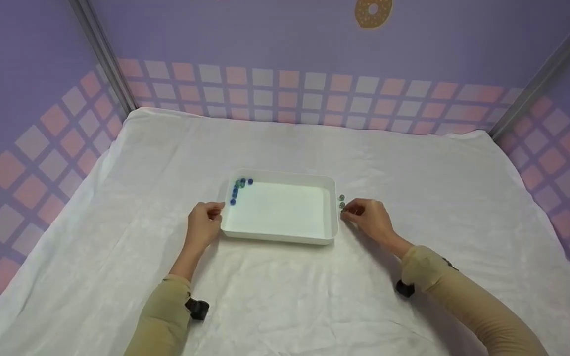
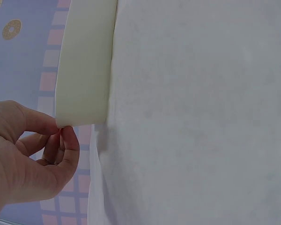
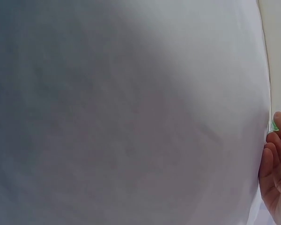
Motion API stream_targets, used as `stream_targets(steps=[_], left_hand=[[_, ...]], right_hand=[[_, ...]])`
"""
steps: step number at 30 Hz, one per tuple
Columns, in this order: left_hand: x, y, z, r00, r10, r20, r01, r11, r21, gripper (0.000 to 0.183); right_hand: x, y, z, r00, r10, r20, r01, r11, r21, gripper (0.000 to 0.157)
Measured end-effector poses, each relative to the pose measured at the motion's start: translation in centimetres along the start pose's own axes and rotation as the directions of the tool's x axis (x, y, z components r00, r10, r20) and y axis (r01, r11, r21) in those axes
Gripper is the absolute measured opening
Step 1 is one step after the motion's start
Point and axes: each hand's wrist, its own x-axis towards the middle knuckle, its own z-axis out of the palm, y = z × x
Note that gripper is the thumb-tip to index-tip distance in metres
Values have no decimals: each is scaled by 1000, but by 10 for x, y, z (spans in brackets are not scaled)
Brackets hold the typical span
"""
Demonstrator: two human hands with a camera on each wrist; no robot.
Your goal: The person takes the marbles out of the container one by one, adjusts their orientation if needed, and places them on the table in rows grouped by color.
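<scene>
A shallow white tray (image 1: 277, 236) lies on the cloth, with several blue marbles (image 1: 234, 196) and a few green marbles (image 1: 238, 184) gathered in its far left corner. At the tray's left side my left hand (image 1: 203, 225) pinches the rim between thumb and curled fingers; the left wrist view shows the fingertips at the tray's edge (image 2: 84, 70). Beyond the right side, my right hand (image 1: 370, 217) pinches a green marble (image 3: 274, 125) between thumb and finger, mostly hidden by them. Two more greenish marbles (image 1: 342, 198) sit on the cloth just past those fingertips.
White cloth (image 1: 275, 287) covers the table and is slightly wrinkled. Purple walls with a pink and white checked band (image 1: 287, 96) stand behind and at both sides, joined by grey metal posts (image 1: 532, 94). Each sleeve carries a small black device (image 1: 199, 309).
</scene>
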Motion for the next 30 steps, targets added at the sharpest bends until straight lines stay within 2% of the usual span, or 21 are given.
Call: stream_targets(steps=[8, 15, 21, 30], left_hand=[[0, 0, 0, 1000, 1, 0, -1, 1000, 3, 36], [-1, -2, -1, 998, 67, -11, -67, 998, -6, 34], [-1, 0, -1, 999, 33, -3, -33, 999, -1, 34], [0, 1, -1, 1000, 18, 1, -18, 1000, 9, 35]], right_hand=[[1, 0, 0, 1000, -15, -2, 15, 1000, -20, 12], [2, 1, 1, 1000, -13, 9, 13, 999, -31, 14], [2, 2, 1, 1000, -22, 5, 22, 999, -36, 14], [2, 2, 0, 1000, -29, 0, 29, 999, -32, 13]])
